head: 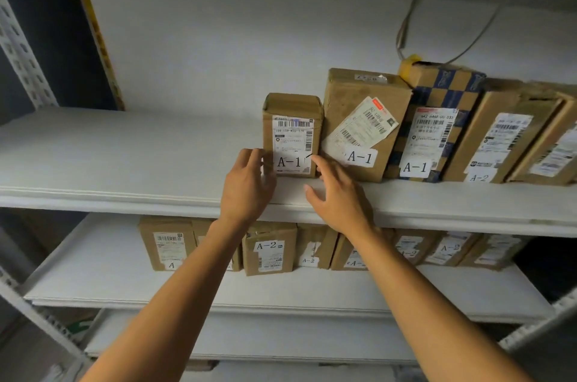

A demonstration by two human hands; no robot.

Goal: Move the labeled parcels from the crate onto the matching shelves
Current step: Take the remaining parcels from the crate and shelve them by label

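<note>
While both arms are stretched up toward the upper shelf [125, 169], a small upright parcel [292, 135] marked A-1 is seen standing on that shelf, at the left end of a row of cartons. The left hand [248, 188] is laid against the parcel's lower left edge, its fingers loosely spread and touching the cardboard — no firm hold can be made out. The right hand [338, 194] is held just beside the parcel's lower right corner, fingers spread and thumb out over the shelf lip; whether its fingertips touch the box cannot be told.

Just to the right of the parcel a larger brown carton [365, 125] is set, also marked A-1, with a shipping slip stuck on at a slant. Next to it a blue-and-tan patterned box [437, 119] labelled A-1 is leaned, and beyond it a carton marked A-2 [502, 138] is stood — followed by one more at the frame edge, its mark unreadable.

On the lower shelf [93, 272] a second row of brown parcels [270, 249] is lined up, several of them marked A-2. A grey cable [406, 28] is seen hanging on the white wall behind the upper row.
</note>
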